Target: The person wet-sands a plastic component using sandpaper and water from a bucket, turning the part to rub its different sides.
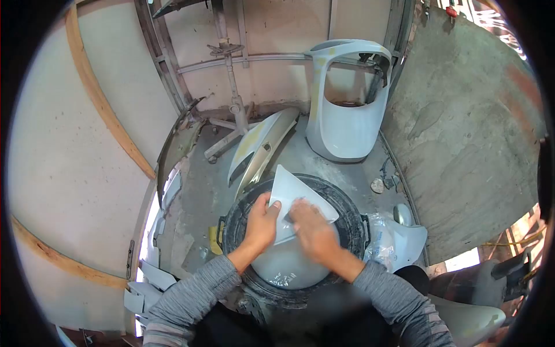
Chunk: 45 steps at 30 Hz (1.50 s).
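Over the black tub (231, 236) my left hand (261, 222) grips a white, roughly triangular plastic panel (292, 188) by its left edge, thumb on top. My right hand (315, 231) presses on the panel's face, fingers bent together and slightly blurred. A small dark edge shows under those fingertips; what it belongs to is too unclear to name. Cloudy grey water (289, 266) fills the tub below, with light glinting on its surface. The panel is tilted and held above the water.
A large white molded shell (347, 136) stands at the back right. Long silver panels (263, 139) lean behind the tub, near a metal stand (234, 104). Right of the tub are a clear plastic bag (380, 240) and a pale panel (409, 246). White pieces (151, 292) lie at left.
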Motion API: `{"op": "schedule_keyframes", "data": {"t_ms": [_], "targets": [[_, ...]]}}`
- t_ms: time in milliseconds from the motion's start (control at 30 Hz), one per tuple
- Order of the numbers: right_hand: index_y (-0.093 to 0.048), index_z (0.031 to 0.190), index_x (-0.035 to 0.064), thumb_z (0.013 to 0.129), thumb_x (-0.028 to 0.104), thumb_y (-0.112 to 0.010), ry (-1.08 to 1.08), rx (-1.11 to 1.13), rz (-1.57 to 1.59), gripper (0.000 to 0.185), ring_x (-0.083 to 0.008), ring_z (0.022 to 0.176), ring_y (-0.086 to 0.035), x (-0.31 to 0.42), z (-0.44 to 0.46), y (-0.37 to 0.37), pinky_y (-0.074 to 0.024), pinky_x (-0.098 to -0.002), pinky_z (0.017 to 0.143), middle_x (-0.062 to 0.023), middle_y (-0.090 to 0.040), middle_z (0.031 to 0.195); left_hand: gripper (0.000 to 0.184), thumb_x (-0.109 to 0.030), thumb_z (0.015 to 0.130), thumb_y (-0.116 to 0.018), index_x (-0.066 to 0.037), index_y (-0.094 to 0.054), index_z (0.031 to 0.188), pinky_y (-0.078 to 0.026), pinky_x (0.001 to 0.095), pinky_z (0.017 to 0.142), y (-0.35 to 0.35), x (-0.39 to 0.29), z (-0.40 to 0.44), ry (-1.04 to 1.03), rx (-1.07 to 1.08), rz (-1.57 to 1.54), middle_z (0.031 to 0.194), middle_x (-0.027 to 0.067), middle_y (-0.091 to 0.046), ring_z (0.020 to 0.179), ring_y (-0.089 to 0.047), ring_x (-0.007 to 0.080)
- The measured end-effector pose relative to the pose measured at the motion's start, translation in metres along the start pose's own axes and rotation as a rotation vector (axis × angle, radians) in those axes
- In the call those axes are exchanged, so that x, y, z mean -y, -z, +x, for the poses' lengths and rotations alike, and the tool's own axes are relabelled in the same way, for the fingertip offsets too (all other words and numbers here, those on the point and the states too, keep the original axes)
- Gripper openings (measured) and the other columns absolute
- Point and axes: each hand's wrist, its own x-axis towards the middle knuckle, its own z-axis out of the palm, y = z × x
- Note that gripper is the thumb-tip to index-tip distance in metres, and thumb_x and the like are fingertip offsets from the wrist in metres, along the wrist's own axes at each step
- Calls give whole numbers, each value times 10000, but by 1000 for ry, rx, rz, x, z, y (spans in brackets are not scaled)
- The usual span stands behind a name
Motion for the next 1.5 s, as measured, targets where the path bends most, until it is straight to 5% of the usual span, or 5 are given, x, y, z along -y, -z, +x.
{"op": "schedule_keyframes", "data": {"t_ms": [567, 767, 933, 1367, 1500], "targets": [[-615, 1267, -66, 989, 151, -537, -428, -56, 110, 361, -429, 1313, -532, -33, 20, 11, -406, -475, 1121, -273, -582, 1366, 427, 2, 997, -534, -17, -376, 1393, -489, 293, 905, -18, -3, -42, 53, 82, -345, 1180, 129, -655, 1028, -622, 146], [-641, 1256, -61, 995, 126, -532, -454, -277, 346, 339, -384, 1300, -562, -15, 38, 30, -436, -383, 1094, -261, -611, 1336, 423, -30, 1015, -526, 9, -351, 1398, -474, 352, 992, 12, -46, 4, -490, -262, 23, 1245, 188, -605, 1127, -607, 214], [-662, 1239, -37, 989, 144, -547, -665, -96, 346, 329, -385, 1205, -633, -18, 33, 32, -463, -403, 1059, -256, -660, 1253, 403, -7, 980, -575, 46, -429, 1351, -512, 366, 945, 53, -2, 26, 318, -100, -457, 1223, 192, -605, 1111, -627, 262], [-597, 1309, -49, 989, 114, -544, 64, -28, 25, 363, -417, 1325, -530, -12, 15, 12, -395, -477, 1132, -270, -586, 1362, 620, 135, 835, -584, -85, -387, 1381, -539, 329, 899, -4, 3, -9, 240, 235, -473, 1213, 108, -621, 1094, -642, 199], [-624, 1256, -57, 982, 121, -513, -426, -1, 256, 345, -410, 1304, -544, -18, 25, 11, -401, -490, 1126, -268, -600, 1337, 620, 147, 814, -577, -9, -432, 1396, -512, 307, 913, -15, -28, -26, 313, 289, -270, 1274, 120, -603, 1143, -605, 205]]}}
